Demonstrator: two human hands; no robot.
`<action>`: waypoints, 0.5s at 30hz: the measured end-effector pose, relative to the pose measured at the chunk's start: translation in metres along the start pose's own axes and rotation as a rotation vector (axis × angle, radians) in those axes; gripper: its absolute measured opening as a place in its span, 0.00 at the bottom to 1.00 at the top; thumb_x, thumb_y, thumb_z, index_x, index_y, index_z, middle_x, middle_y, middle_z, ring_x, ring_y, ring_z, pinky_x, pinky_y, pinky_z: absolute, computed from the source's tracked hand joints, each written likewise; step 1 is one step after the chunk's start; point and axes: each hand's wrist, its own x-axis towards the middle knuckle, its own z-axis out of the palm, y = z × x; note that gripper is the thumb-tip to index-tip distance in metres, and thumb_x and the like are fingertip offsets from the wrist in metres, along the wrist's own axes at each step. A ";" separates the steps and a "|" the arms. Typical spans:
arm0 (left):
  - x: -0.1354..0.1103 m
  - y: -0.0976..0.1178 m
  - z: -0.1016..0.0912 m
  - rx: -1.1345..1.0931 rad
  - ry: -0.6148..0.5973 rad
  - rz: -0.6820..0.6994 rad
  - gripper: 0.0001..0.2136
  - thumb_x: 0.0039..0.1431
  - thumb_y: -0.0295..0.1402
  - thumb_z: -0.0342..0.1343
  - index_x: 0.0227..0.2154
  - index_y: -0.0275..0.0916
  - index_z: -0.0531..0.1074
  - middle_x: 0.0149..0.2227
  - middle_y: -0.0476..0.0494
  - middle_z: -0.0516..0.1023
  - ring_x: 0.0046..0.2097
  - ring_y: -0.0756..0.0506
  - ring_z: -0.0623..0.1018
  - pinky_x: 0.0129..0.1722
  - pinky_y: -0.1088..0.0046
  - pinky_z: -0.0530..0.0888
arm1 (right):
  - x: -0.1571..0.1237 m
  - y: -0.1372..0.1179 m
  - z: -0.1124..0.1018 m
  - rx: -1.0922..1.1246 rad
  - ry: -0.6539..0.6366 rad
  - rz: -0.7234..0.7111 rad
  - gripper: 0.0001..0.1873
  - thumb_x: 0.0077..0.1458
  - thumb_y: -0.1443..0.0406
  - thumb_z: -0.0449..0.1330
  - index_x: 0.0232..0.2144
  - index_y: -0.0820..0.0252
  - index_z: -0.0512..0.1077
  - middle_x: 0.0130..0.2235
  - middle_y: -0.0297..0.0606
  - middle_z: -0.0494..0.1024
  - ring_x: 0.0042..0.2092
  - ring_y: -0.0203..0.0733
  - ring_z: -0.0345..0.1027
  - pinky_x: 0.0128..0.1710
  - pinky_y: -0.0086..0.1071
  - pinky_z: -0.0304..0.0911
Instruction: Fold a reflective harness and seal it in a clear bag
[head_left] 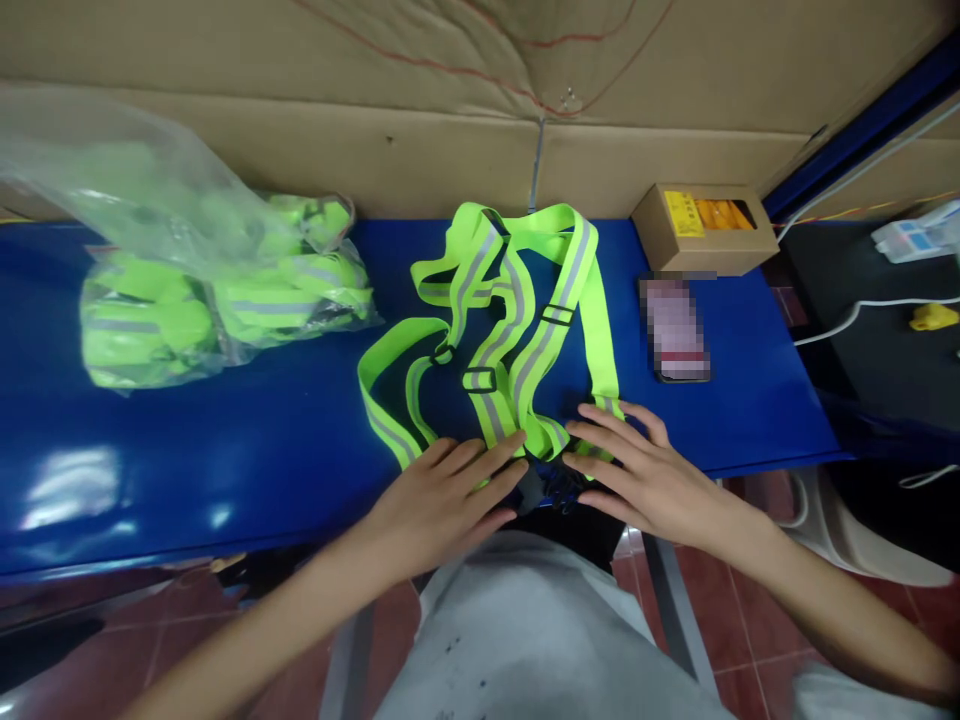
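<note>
A neon-yellow reflective harness (517, 300) with grey stripes and black slider buckles lies loosely looped on the blue table. My left hand (457, 490) rests over its lower left straps, fingers stretched out and palm down. On the other side, my right hand (637, 465) lies on the lower right strap with its fingers spread. Between both hands, at the table's front edge, is a small dark bundle (559, 485) of black parts, whose kind I cannot make out. What is under the palms is hidden.
Clear plastic bags (150, 320) with more neon straps lie on the left of the blue table (262, 460). At the right stand a cardboard box (720, 250) with orange contents and a blurred-out phone-like object (675, 330). A cardboard wall (420, 150) closes the back.
</note>
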 end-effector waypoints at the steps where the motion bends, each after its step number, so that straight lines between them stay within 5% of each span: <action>1: 0.001 0.001 0.000 -0.010 0.013 -0.011 0.17 0.75 0.42 0.55 0.57 0.39 0.76 0.66 0.42 0.75 0.51 0.40 0.82 0.45 0.61 0.76 | 0.002 0.001 0.001 0.039 -0.004 -0.018 0.15 0.74 0.56 0.57 0.53 0.59 0.76 0.64 0.47 0.77 0.71 0.54 0.63 0.69 0.55 0.52; 6: 0.005 0.000 0.003 0.034 0.111 -0.137 0.17 0.73 0.42 0.58 0.52 0.32 0.76 0.55 0.35 0.83 0.45 0.39 0.84 0.42 0.61 0.77 | 0.012 0.002 0.009 0.082 0.045 0.016 0.17 0.73 0.57 0.58 0.57 0.59 0.72 0.63 0.47 0.77 0.60 0.49 0.73 0.60 0.47 0.60; 15: 0.005 -0.001 0.008 0.137 0.255 -0.340 0.18 0.67 0.43 0.65 0.47 0.32 0.76 0.49 0.34 0.84 0.41 0.39 0.85 0.39 0.62 0.77 | 0.024 0.001 0.023 0.042 0.164 0.179 0.21 0.70 0.58 0.63 0.59 0.63 0.73 0.58 0.52 0.76 0.56 0.53 0.73 0.56 0.47 0.66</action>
